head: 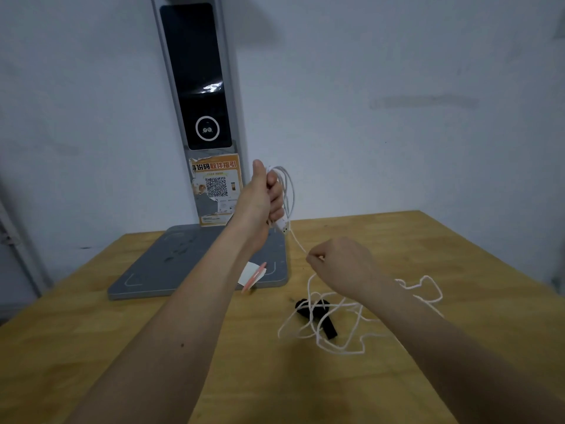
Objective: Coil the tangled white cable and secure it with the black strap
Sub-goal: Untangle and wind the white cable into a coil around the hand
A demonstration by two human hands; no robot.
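Note:
My left hand is raised above the table's far side and grips a few loops of the white cable, with a white plug end poking out below the fist. From there the cable runs down to my right hand, which pinches it between thumb and fingers. The rest of the cable lies tangled on the wooden table under and beside my right forearm. The black strap lies flat on the table beneath those loose strands.
A grey flat base with a tall grey post and dark screen stands at the table's back left against the wall. A white and pink card lies at the base's front edge. The table's right edge slopes away at far right.

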